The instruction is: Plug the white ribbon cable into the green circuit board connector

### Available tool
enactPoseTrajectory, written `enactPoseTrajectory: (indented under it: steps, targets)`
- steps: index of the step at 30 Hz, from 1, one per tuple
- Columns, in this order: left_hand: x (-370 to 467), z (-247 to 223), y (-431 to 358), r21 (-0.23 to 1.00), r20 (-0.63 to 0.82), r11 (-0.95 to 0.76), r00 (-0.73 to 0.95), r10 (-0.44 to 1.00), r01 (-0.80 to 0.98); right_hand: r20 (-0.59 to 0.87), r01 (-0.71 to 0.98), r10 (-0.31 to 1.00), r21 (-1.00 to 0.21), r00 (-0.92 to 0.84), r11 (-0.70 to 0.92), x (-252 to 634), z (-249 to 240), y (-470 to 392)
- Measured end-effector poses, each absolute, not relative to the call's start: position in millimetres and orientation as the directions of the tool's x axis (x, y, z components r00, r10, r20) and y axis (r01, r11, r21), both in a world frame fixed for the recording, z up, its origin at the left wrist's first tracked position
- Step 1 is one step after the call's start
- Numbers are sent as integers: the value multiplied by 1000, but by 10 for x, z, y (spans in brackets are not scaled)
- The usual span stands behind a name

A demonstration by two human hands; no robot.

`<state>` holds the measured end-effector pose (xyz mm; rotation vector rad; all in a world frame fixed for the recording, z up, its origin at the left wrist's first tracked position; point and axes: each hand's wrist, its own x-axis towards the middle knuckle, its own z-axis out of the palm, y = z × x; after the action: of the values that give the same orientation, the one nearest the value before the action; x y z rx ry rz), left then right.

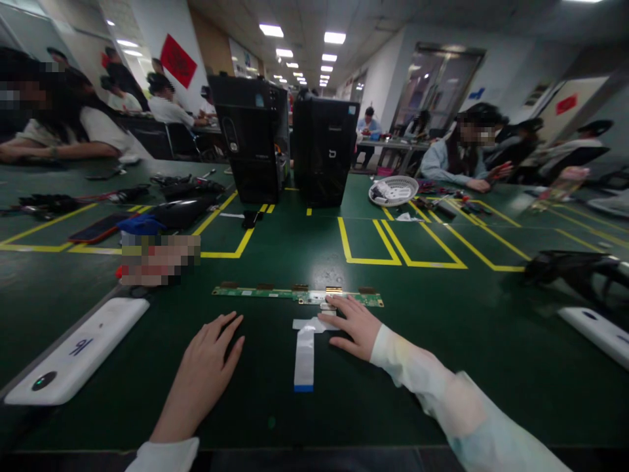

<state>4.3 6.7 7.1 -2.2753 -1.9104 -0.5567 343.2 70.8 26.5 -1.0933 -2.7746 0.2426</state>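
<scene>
A long, narrow green circuit board lies crosswise on the table in front of me. Just nearer to me is a flat white ribbon cable with a blue end, its upper part bent sideways. My right hand has its fingers spread, the fingertips at the board's near edge and over the cable's right part. Whether they press on either, I cannot tell. My left hand rests flat on the table left of the cable, fingers extended, holding nothing.
Two black computer towers stand at the back. A white basket is behind to the right. White devices lie at the left and right. Cables and tools lie at the left, beyond yellow tape lines. Other people sit around.
</scene>
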Motion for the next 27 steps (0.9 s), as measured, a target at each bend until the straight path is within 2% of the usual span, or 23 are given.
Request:
enactPoseTrajectory:
  steps: [12, 19, 23, 27]
  targets:
    - [23, 37, 68, 137, 332, -197, 143, 932, 971, 251, 737, 767, -219, -591, 640, 4580, 109, 117]
    - [-16, -3, 88, 107, 347, -235, 185, 919, 966, 288, 871, 888, -241, -357, 429, 5368, 26, -300]
    - [-15, -16, 92, 85, 364, -235, 189, 912, 968, 300, 911, 915, -229, -270, 343, 5876, -45, -433]
    - [7, 10, 90, 85, 366, -243, 197, 910, 966, 330, 951, 939, -245, -102, 190, 6253, -137, -503]
